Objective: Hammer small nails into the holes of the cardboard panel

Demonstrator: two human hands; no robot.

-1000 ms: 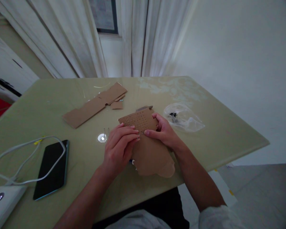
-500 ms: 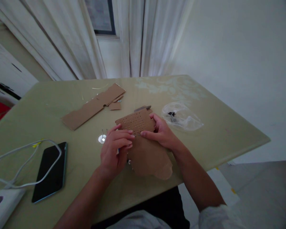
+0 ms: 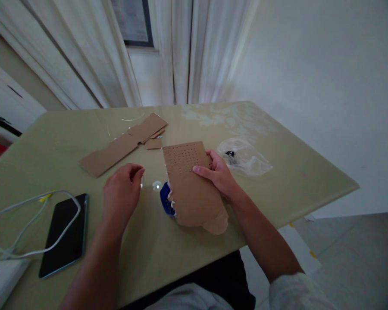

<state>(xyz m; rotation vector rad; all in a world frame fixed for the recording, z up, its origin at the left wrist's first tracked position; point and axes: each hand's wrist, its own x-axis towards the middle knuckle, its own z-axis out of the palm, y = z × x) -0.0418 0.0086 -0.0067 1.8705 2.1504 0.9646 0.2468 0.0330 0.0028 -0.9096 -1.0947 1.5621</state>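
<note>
My right hand (image 3: 218, 174) grips a brown cardboard piece (image 3: 194, 193) by its right edge, thumb on top. Rows of small holes cross its upper part, and its left edge is torn. A blue plastic object (image 3: 167, 199) shows from beneath that edge, mostly hidden. To the left, my left hand (image 3: 124, 185) is closed in a pinch above the table; whatever is between its fingertips is too small to make out. A small round clear-white piece (image 3: 157, 185) lies between my left hand and the cardboard.
Cardboard strips (image 3: 123, 146) lie farther back on the table (image 3: 261, 206). A clear plastic bag (image 3: 245, 159) with small black bits is at the right. A phone (image 3: 64, 234), a white cable (image 3: 67, 228) and a white device (image 3: 6, 275) are at the near left.
My left hand has left the cardboard and moved left, closing into a pinch. The cardboard has turned slightly and stays in my right hand. The blue object has come into view.
</note>
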